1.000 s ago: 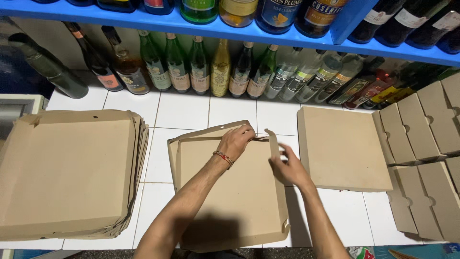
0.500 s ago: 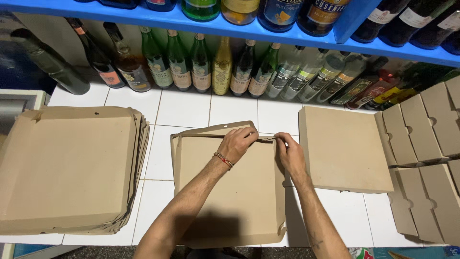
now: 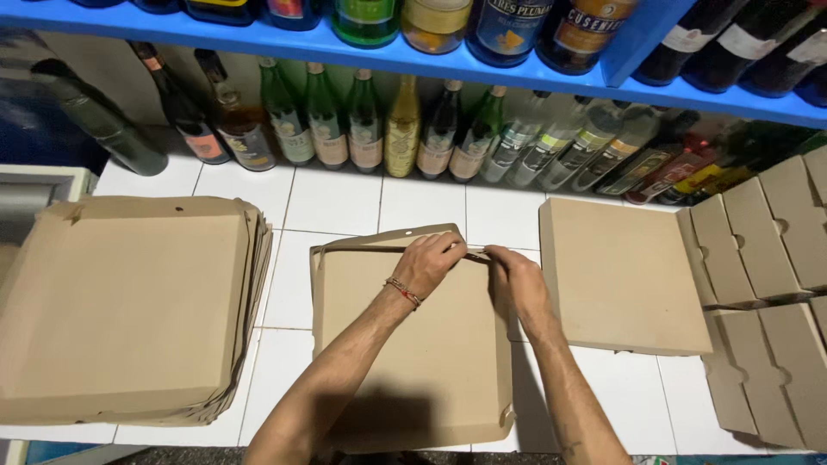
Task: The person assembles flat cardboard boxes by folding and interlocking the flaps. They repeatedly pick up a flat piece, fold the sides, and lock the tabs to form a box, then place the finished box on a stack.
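**Two hands closing on the box's far edge**

The brown cardboard box is lying on the white tiled floor, in front of the row of bottles. The right hand has slid in from the side flap since a second ago. Now both hands are meeting at the box's far edge. The left hand is pinching the flap, fingers curled. The right hand is gripping it just beside. Left of the box, a stack of flat boxes is lying.

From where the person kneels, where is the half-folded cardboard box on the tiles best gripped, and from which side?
Probably along the raised far flap of the cardboard box, coming from the near side over the flat panel. That flap stands up off the white tiled floor, giving an edge to pinch; the left hand and right hand already meet there.
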